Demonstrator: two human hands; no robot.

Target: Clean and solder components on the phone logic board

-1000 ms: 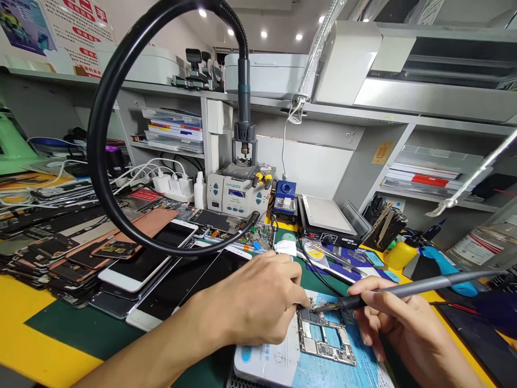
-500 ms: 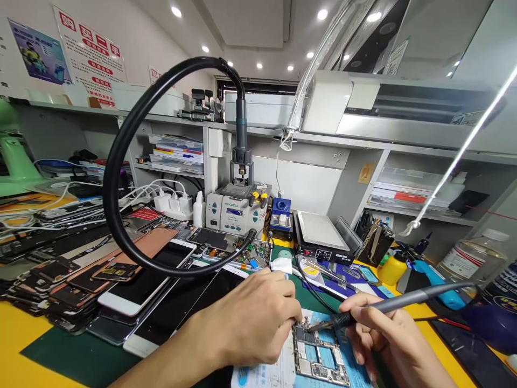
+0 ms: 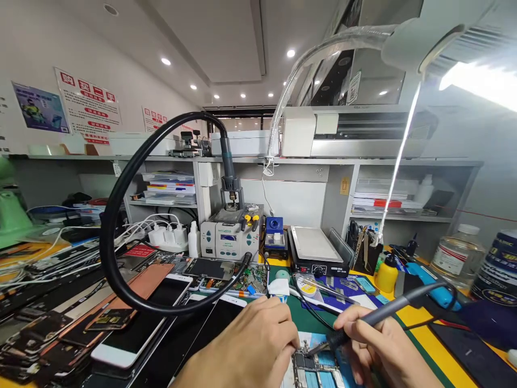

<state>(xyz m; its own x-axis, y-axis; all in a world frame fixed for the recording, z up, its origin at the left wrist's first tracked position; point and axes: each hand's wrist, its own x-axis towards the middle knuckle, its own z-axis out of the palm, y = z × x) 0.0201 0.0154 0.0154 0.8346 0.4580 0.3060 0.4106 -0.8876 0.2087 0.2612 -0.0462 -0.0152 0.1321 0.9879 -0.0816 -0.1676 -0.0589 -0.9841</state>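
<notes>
- Workbench (image 3: 420, 334): yellow top with a dark green mat (image 3: 311, 323) at the middle; crowded repair bench under a white ceiling with recessed spot lights.
- Left side: stacked phones (image 3: 133, 328) and loose screens, white chargers and cables behind.
- Rear: soldering station (image 3: 226, 240) with a black hose (image 3: 117, 205) looping wide over the bench; shelves of papers; posters on the left wall.
- Containers: yellow bottle (image 3: 386, 274) right of centre; clear glass bottle (image 3: 456, 256) holding clear liquid, far right; beside it a dark tin (image 3: 496, 267), contents hidden.
- Circuit board (image 3: 315, 369) lies on a blue-and-white pad at the bottom edge.
- Left hand (image 3: 250, 350): curled, fingertips pressed down at the board's left edge; whether it pinches anything, cannot tell.
- Right hand (image 3: 383, 350): closed pen-fashion round a soldering iron (image 3: 375, 318), tip on the board.
</notes>
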